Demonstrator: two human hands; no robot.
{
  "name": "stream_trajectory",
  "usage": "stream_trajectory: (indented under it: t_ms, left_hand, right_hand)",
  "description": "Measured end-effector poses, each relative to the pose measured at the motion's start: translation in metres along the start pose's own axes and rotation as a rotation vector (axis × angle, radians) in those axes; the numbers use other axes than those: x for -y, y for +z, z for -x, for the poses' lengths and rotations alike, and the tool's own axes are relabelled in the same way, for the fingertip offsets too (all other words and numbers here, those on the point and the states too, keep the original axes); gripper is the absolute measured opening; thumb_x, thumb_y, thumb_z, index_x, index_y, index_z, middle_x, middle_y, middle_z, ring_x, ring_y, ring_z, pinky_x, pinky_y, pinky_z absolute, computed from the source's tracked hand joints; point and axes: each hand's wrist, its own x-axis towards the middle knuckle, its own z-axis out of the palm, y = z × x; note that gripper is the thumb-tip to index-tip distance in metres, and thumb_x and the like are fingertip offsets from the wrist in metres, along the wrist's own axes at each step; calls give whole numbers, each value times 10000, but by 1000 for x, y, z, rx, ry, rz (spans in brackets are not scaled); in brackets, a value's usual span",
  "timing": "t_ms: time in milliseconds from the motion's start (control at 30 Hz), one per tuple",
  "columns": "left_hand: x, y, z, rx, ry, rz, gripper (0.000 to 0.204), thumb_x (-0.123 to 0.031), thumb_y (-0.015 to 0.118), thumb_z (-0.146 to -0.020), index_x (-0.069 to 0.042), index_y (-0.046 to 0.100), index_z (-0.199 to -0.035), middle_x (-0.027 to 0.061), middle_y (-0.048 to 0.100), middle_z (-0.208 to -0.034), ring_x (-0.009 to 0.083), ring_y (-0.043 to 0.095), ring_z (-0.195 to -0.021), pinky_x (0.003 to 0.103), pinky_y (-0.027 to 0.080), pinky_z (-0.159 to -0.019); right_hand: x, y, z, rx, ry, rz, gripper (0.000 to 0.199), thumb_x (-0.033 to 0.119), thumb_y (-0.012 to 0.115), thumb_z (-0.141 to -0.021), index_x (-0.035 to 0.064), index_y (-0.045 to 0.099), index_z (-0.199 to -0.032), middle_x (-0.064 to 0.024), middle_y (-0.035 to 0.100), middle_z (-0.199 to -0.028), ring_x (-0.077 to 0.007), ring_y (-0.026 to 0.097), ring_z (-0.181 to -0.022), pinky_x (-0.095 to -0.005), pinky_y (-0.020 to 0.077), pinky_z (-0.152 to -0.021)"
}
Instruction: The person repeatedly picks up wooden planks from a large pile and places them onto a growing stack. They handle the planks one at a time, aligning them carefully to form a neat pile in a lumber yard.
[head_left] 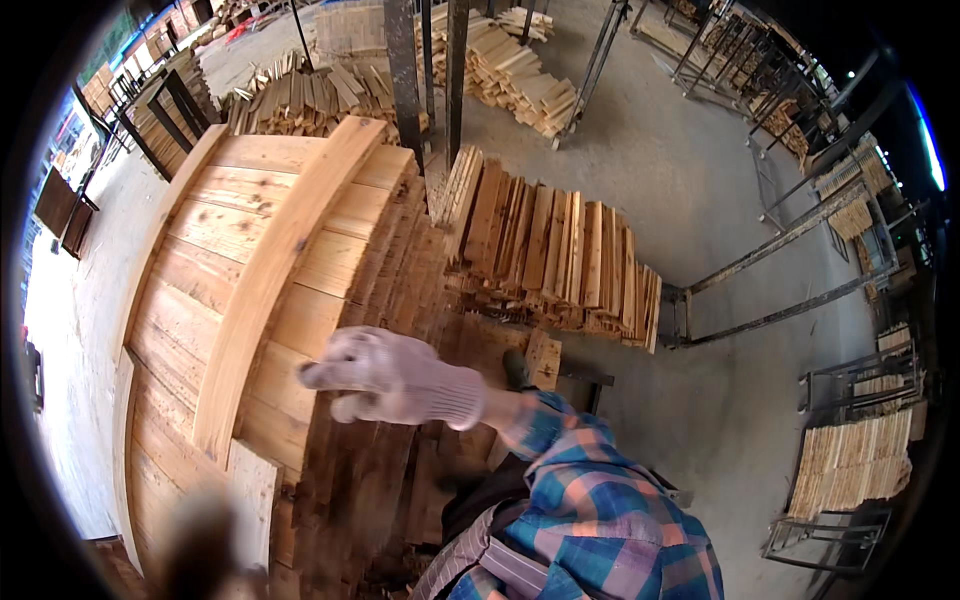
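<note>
My right hand [385,380], in a pale knitted glove, reaches left over the right edge of a stack of wooden boards. Its fingers are partly bent, with the thumb apart from the forefinger, and nothing shows between them. A long, smooth plank [270,275] lies lengthwise across the shorter top boards [205,265], left of the hand. Along the stack's left side runs a narrow strip [160,250]. A shorter piece [254,500] is near the plank's lower end. Below it is a dark, smeared shape [200,550]; whether this is my left hand, I cannot tell.
A pile of short slats [550,250] stands right of the stack. Dark metal posts [405,80] rise behind. More wood heaps [310,100] lie farther back. Metal frames [780,265] and stacked slats [850,460] stand along the right side of the concrete floor [650,180].
</note>
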Motion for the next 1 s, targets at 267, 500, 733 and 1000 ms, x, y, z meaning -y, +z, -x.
stream_trajectory:
  t_ms: [267,500,733,1000]
  left_hand:
    - [-67,329,-7,1041,-54,204,714,-238,772,-698,-2,496,-1313,206,612,-1174,354,603,-1046,357,477,-892]
    - [31,651,30,864,-659,567,626,-141,535,-954,-21,232,-1488,167,260,-1531,277,368,-1360,332,285,-1131]
    - [128,857,-57,68,-549,436,514,-276,585,-949,53,437,-1315,151,561,-1241,217,559,-974,292,453,-852]
    - [208,906,-124,414,-805,160,428,-411,553,-955,0,645,-1027,35,590,-796,99,523,-797,274,425,-690]
  right_hand:
    - [-218,-56,266,-19,1270,-320,608,220,677,-801,41,493,-1352,-197,633,-1179,-279,633,-1050,-334,477,-918]
    - [-444,-68,321,-68,1367,-192,639,228,661,-785,2,463,-1349,-187,650,-1099,-302,600,-954,-324,489,-789]
    - [-607,-78,247,-57,1557,-791,735,187,637,-855,20,266,-1467,-197,636,-1180,-264,608,-1074,-345,533,-850]
    - [-697,7,247,-354,1413,-1063,815,249,651,-884,-7,161,-1484,-178,697,-1010,-151,678,-899,-166,546,-650]
